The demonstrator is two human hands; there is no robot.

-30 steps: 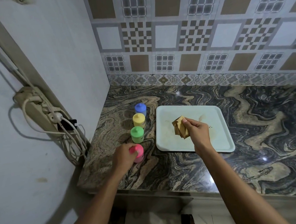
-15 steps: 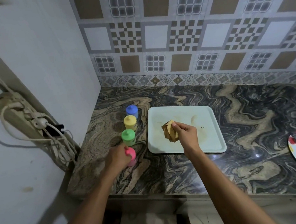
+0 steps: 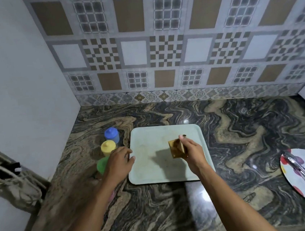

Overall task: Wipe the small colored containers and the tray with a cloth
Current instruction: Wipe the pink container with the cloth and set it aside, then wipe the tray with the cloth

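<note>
Three in view: blue container (image 3: 111, 135), yellow container (image 3: 108, 147) and green container (image 3: 102, 165), in a row just left of the white tray (image 3: 144, 150), likely set aside for wiping. The right hand (image 3: 191, 151) pinches the folded tan cloth (image 3: 176, 148) over the tray. The left hand (image 3: 120, 162), loosely spread and empty, sits at the tray's left rim, probably to steady it.

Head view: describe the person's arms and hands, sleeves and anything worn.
Both forearms are bare from the bottom edge of the picture up to the left hand and right hand. No sleeve, glove, watch, bracelet or ring shows. Motion blur could hide something small.
</note>
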